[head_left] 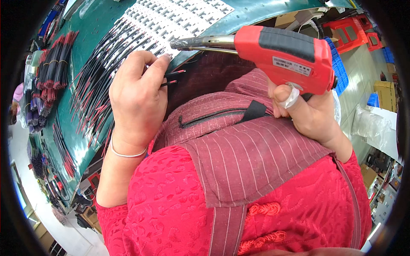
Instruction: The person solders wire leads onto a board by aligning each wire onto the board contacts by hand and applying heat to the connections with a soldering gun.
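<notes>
right hand [311, 114] grips soldering gun [284, 57]; left hand [139, 96] pinched narrow, contents unclear, black wires [95, 91] crowding it; desk [95, 26] edge near, open patch upper left.

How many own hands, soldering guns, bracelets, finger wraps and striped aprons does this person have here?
Hands: 2, left hand and right hand
Soldering gun: 1
Silver bracelet: 1
White finger wrap: 1
Striped apron: 1
Total: 6

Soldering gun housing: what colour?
The soldering gun is red with a dark grey panel; see head view.
</notes>
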`<state>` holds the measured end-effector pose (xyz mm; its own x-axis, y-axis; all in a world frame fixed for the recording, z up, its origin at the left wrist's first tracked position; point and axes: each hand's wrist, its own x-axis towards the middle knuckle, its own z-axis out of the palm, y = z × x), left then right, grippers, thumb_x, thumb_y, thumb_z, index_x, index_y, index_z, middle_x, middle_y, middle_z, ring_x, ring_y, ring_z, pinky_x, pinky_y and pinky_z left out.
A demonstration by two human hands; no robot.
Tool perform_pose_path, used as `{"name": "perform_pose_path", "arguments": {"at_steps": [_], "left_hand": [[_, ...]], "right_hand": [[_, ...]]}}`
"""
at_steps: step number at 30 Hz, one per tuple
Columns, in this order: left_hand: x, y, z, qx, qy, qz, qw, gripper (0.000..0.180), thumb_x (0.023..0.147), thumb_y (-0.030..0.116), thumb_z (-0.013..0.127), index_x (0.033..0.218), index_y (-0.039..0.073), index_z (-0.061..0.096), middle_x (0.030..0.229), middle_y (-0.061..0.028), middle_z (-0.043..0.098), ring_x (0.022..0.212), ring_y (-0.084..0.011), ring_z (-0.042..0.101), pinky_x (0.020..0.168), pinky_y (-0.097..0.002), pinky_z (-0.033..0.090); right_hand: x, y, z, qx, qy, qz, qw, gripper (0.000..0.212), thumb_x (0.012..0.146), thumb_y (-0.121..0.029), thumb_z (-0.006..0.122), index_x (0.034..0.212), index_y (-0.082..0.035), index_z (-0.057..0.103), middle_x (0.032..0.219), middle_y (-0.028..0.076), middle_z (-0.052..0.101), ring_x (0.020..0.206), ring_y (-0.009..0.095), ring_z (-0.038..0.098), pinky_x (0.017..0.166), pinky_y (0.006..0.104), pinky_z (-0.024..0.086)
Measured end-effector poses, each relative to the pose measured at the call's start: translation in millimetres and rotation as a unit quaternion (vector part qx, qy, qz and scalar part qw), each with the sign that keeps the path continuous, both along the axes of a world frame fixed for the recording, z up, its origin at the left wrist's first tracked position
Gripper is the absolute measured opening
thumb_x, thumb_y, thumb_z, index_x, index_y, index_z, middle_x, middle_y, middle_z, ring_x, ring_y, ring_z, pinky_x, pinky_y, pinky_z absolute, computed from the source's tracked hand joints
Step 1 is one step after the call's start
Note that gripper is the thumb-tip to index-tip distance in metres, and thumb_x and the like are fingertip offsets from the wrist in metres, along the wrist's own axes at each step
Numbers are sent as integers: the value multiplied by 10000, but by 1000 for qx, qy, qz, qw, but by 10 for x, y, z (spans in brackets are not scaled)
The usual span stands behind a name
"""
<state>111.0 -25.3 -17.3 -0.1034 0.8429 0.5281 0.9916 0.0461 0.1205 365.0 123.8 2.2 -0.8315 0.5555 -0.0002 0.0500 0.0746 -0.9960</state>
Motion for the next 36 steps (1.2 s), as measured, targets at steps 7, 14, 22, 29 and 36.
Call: {"name": "perform_pose_path", "arguments": {"at_steps": [7, 14, 22, 29, 36], "left_hand": [[8, 12, -18, 4, 16, 5, 1000, 384, 661, -124, 663, 1001, 43, 724, 882, -98, 609, 737, -263, 628, 647, -357, 509], [40, 41, -9, -10, 2, 15, 1000, 293, 718, -80, 677, 979, 47, 721, 866, -98, 615, 732, -269, 633, 642, -365, 511], [69, 50, 14, -26, 2, 27, 999, 269, 736, -66, 684, 977, 47, 720, 861, -93, 617, 726, -269, 631, 638, -367, 512], [93, 64, 13, -27, 0, 37, 999, 228, 757, -35, 701, 970, 45, 721, 857, -93, 623, 716, -271, 636, 632, -370, 514], [102, 79, 23, -26, 23, 37, 999, 235, 708, -29, 698, 937, 20, 717, 842, -99, 617, 682, -287, 633, 605, -376, 524]], "right_hand": [[-54, -42, -21, -37, 38, -22, 998, 291, 934, -110, 704, 1191, 11, 642, 1021, 110, 733, 800, 112, 694, 560, 219, 513], [-35, -30, -49, -38, 44, -9, 998, 263, 954, -87, 658, 1199, 8, 641, 1098, 130, 727, 796, 104, 686, 568, 206, 508], [-59, 8, -93, -50, 64, 4, 997, 257, 959, -95, 651, 1194, 10, 646, 1106, 116, 724, 777, 86, 664, 569, 212, 503], [-37, 8, -117, -50, 60, 2, 997, 244, 957, -96, 658, 1179, 6, 656, 1092, 107, 725, 788, 90, 668, 567, 214, 504], [-76, 20, -124, -39, 29, -1, 999, 233, 953, -117, 680, 1147, 9, 660, 1022, 93, 727, 801, 105, 678, 558, 223, 511]]}}
